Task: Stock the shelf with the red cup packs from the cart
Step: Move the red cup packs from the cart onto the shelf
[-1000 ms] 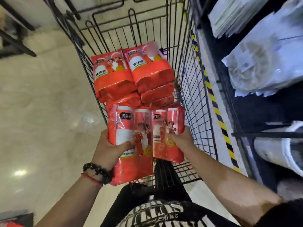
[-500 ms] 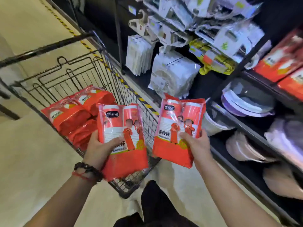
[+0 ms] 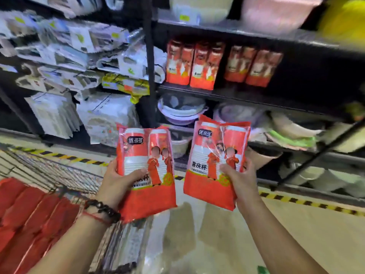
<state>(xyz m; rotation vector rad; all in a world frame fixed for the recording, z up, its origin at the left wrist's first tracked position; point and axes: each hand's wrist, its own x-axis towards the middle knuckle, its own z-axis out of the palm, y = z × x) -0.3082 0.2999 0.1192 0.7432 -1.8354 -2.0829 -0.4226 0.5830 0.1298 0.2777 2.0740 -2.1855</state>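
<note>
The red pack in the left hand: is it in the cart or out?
Out. The left hand holds the red pack above the floor, beside the cart.

both forearms are bare; the left wrist wears a dark beaded bracelet (image 3: 103,209) and a red string (image 3: 94,216).

1. The black shelf (image 3: 246,95) at mid height bears red cup packs (image 3: 190,66) standing upright in a row, two pairs touching, a third pair (image 3: 253,66) set apart to the right; its far right end is dark.
2. The wire cart (image 3: 65,175) at lower left holds more red packs (image 3: 29,214) lying flat; blurred.
3. The pale floor (image 3: 296,234) carries a yellow-and-black striped line (image 3: 308,202) along the shelving's foot.
</note>
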